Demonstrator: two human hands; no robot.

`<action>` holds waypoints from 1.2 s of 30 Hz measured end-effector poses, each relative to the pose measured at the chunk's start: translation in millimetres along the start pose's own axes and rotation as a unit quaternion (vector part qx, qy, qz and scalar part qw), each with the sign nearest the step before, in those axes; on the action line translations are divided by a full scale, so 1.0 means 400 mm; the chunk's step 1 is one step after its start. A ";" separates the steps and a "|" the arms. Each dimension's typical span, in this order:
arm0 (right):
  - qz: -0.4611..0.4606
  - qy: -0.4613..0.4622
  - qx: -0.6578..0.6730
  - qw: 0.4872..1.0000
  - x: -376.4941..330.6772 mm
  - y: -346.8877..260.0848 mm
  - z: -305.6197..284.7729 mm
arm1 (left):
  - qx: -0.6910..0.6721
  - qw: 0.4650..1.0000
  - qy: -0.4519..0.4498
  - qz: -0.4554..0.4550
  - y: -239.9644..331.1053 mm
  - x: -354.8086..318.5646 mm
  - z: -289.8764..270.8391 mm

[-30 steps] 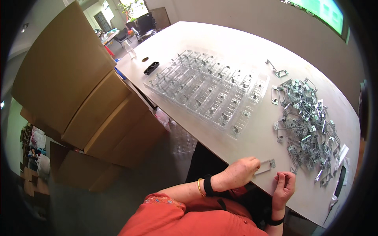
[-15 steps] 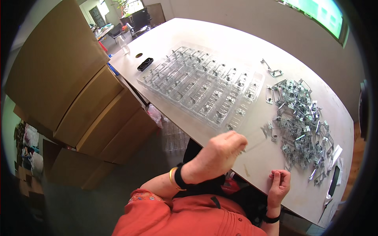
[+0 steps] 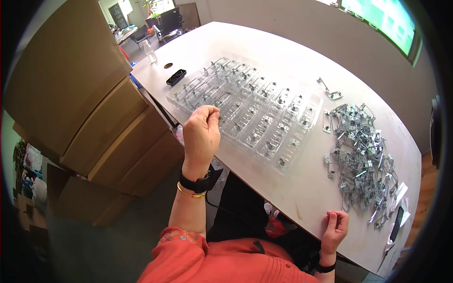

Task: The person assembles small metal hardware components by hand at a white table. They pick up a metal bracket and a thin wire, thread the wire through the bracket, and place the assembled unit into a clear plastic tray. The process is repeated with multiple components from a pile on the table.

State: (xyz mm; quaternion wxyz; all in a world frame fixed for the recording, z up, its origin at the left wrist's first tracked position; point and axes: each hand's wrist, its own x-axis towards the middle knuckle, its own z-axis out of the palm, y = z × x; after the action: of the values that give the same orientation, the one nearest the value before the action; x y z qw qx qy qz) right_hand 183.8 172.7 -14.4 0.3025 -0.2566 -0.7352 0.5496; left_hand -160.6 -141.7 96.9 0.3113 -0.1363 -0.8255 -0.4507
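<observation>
My left hand (image 3: 203, 134) is raised over the near left edge of a clear plastic tray (image 3: 295, 152). Its thumb and fingertips are pinched together, and whatever they may hold is too small to make out. Thin metal brackets lie in many of the tray's long compartments. By the table's front edge, my right hand (image 3: 336, 230) rests with curled fingers and the thumb pressed on them; the inside of that grip is hidden. Beyond it lies a tangled heap of metal brackets (image 3: 361, 162), with one loose bracket (image 3: 334, 95) apart at the far side.
The pale table (image 3: 302, 193) carries a black oblong object (image 3: 176, 77) and a clear bottle (image 3: 150, 52) at far left. Stacked cardboard boxes (image 3: 94, 118) stand close on the left. White paper or film (image 3: 400, 194) and a dark strip lie at the right edge.
My left hand has swung left and away from me, from beside the tray's near right corner to its near left edge. My right hand stays closed in about the same place.
</observation>
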 end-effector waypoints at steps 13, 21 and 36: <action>0.021 0.003 -0.046 0.999 0.006 0.009 -0.003 | 0.081 0.993 -0.086 0.004 -0.088 0.061 0.111; 0.023 0.001 -0.052 0.998 0.006 -0.007 0.003 | 0.097 0.990 -0.093 0.037 -0.091 0.072 0.134; 0.035 -0.006 -0.038 0.999 0.002 0.009 -0.004 | 0.155 0.979 -0.119 0.049 -0.090 0.075 0.162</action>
State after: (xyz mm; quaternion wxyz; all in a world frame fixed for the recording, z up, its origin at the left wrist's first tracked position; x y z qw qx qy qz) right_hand 184.5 175.2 -17.6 0.2681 -0.2904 -0.7480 0.5332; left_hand -227.2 -109.6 66.3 0.2502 -0.1794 -0.9088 -0.2816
